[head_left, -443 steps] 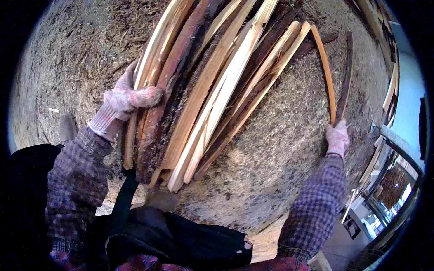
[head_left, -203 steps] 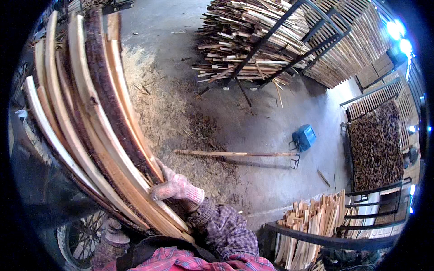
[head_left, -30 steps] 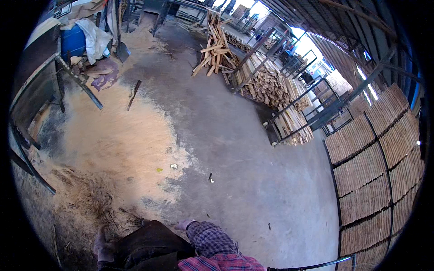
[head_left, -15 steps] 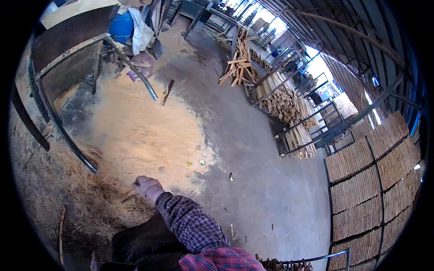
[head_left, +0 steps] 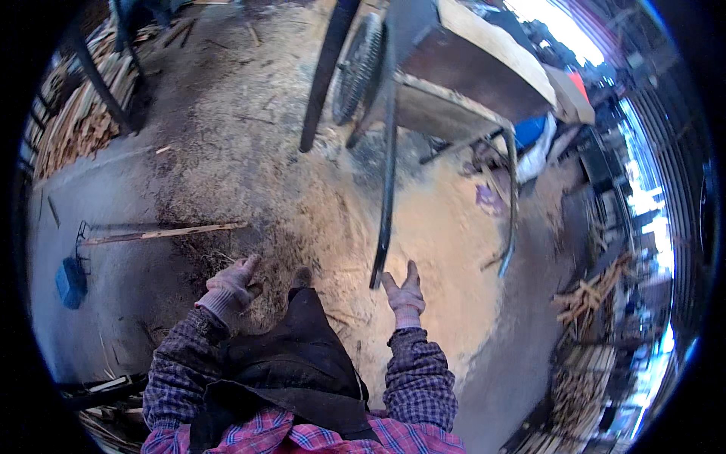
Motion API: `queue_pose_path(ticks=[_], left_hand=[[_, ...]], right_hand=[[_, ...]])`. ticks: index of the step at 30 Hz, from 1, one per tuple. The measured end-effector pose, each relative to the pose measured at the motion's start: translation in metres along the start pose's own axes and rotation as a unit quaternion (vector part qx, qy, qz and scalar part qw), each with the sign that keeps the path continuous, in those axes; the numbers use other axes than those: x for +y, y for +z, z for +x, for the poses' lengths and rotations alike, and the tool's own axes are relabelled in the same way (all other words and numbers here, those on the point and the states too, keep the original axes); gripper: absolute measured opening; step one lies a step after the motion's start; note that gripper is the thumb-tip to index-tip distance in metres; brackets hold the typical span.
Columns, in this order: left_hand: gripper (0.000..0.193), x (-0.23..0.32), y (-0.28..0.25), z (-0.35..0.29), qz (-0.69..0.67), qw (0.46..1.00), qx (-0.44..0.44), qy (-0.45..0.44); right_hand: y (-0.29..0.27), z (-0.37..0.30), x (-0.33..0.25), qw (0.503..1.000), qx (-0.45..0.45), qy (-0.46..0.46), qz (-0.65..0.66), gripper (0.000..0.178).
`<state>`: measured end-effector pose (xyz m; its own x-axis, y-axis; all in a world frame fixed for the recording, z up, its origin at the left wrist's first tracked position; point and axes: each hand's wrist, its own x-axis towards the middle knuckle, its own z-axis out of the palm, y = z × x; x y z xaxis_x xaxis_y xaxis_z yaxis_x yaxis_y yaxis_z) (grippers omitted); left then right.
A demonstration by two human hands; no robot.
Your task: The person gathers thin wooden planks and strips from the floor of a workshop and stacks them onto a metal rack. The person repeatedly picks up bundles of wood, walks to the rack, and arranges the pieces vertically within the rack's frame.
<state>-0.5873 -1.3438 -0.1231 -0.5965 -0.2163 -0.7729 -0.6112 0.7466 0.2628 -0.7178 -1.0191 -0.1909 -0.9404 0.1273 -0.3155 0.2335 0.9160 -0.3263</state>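
Both of my hands wear pale work gloves and hold nothing. My left hand (head_left: 233,287) is raised over the dusty ground at left, thumb and fingers apart. My right hand (head_left: 404,295) reaches forward with thumb and finger spread, close beside the end of one tubular handle of a metal handcart (head_left: 431,106); I see no clear contact. The cart's second handle (head_left: 511,204) bends down farther right. A spoked wheel (head_left: 359,68) shows at the cart's left side. Under the handles lies a spread of tan sawdust (head_left: 446,242).
A long wooden stick (head_left: 162,233) lies at left next to a blue pan-like scoop (head_left: 72,281). Stacked wood strips (head_left: 83,125) fill the far left. More loose wood pieces (head_left: 594,299) are piled at right. A dark upright bar (head_left: 327,76) stands left of the wheel.
My view has swung left, so the cart now sits ahead of me instead of at far left. My left hand has come into view, and my right hand's fingers are now spread.
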Motion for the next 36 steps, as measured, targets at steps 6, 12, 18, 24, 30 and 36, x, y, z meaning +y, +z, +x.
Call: queue_pose_path(ticks=[6,12,18,24,30,36], left_hand=[[0.067,-0.118,0.007,0.077,-0.100,0.985,0.106,-0.088],[0.063,-0.211,0.061,0.029,-0.226,0.883,0.062,-0.406],[0.052,-0.226,0.121,0.063,-0.374,0.812,0.046,-0.445],[0.043,-0.289,0.044,0.207,-0.393,0.830,0.089,-0.387],[0.042,-0.314,-0.399,0.434,-0.135,0.941,0.264,-0.161],[0.056,-0.212,-0.762,0.560,-0.240,0.889,0.390,0.017]], right_hand=[[-0.002,0.117,-0.091,0.999,0.022,-0.029,0.027,0.090],[0.016,0.244,-0.182,0.996,-0.012,-0.065,0.065,0.085],[0.029,0.310,-0.248,0.994,0.107,0.000,-0.001,0.063],[0.038,0.317,-0.267,0.991,0.107,0.043,-0.067,0.054],[0.000,0.309,-0.300,0.908,-0.023,0.336,-0.247,0.065],[0.094,0.322,-0.426,0.850,-0.421,0.187,-0.257,0.063]])
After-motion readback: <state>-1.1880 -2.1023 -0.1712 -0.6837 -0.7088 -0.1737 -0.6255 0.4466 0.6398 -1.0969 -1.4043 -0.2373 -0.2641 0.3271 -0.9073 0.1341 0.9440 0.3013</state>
